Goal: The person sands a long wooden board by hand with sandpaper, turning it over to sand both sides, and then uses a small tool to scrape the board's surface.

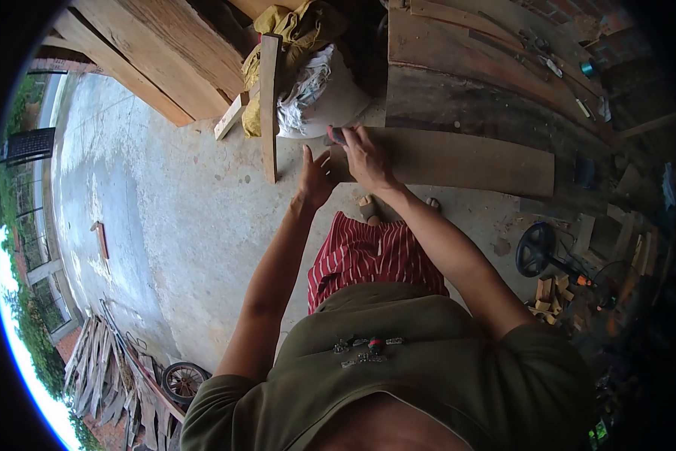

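Note:
A long brown wooden board [465, 161] lies across in front of me, its left end between my hands. My left hand [317, 179] is at that end, its thumb raised apart from the fingers, which seem to touch the board's edge. Over the board's left end, my right hand [369, 161] has its fingers closed on a small dark red and black object [336, 135]. The fingers partly cover this object, so I cannot make out its kind.
A narrow wooden strip [270, 113] leans by a white sack [323, 94]. Large planks [157, 52] stand at the upper left. The dark workbench [458, 98] bears tools. To the right are a black wheel-shaped part [535, 249] and wood offcuts [552, 295]. A wood piece [100, 239] lies on the concrete floor.

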Available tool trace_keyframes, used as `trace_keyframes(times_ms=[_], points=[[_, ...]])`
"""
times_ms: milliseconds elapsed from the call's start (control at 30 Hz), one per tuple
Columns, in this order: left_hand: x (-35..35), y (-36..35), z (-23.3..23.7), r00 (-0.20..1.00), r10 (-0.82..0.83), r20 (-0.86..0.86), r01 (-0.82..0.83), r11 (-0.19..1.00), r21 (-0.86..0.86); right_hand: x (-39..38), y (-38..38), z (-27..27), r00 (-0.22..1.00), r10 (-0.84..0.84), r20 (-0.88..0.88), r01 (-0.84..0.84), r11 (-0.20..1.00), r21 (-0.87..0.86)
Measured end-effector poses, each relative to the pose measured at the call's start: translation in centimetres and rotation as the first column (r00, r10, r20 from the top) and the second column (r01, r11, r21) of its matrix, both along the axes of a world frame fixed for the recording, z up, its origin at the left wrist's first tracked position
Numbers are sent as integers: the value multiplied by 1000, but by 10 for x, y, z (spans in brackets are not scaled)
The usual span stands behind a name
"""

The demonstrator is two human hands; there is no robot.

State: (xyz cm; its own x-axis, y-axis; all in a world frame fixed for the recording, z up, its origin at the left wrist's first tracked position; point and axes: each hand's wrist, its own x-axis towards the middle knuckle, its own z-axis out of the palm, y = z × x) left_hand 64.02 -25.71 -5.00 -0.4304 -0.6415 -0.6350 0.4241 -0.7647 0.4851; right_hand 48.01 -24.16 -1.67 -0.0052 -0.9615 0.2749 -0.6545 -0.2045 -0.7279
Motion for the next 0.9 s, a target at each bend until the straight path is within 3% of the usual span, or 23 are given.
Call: trace_keyframes(times_ms=[33,67,133,167,233,300,400,467,533,567,600,633,700,767,800,867,900], points=[[1,1,0,998,-2,63,2,1000,3,-28,12,-2,997,-79,-26,80,995,64],[3,1,-4,999,-33,29,33,999,-11,-58,26,1,978,-195,-80,197,980,22],[1,1,-3,999,-52,7,52,998,-37,-119,57,-3,872,-387,-300,409,913,10],[-1,0,-2,996,-84,-8,83,994,-69,-137,67,-8,815,-453,-362,526,840,132],[-3,-1,-2,996,-80,-36,78,996,-52,-127,69,-15,766,-465,-444,539,841,50],[-4,-1,-3,996,-76,-54,74,997,-31,-88,54,-19,731,-381,-565,449,893,-21],[-2,2,1,991,-11,-136,12,1000,4,-2,25,-19,870,-206,-448,222,975,-19],[-3,5,15,982,153,-110,-137,981,141,37,15,-24,921,-72,-384,72,997,-15],[9,4,-4,949,193,-250,-157,975,158,38,19,-24,938,-24,-347,6,999,-52],[12,2,-17,924,240,-298,-190,964,187,28,25,-21,970,1,-241,-10,999,-36],[7,2,-10,962,207,-175,-178,970,167,14,31,-13,990,27,-135,-31,999,-24],[1,2,3,983,177,-49,-168,974,150,-12,43,3,993,-32,-111,28,999,-42],[0,5,11,988,153,-26,-148,978,148,-76,73,16,964,-235,-125,239,971,22],[0,1,11,999,-35,-39,35,999,-4,-148,106,15,803,-490,-339,518,855,-9],[-1,-1,10,998,-48,-51,49,999,15,-182,122,9,692,-582,-427,650,760,16],[-1,-1,11,996,-76,-43,76,997,-1,-226,148,-5,489,-638,-595,820,568,66],[-1,-1,11,994,-105,-34,104,994,-17,-220,150,-11,489,-639,-593,821,567,67]])
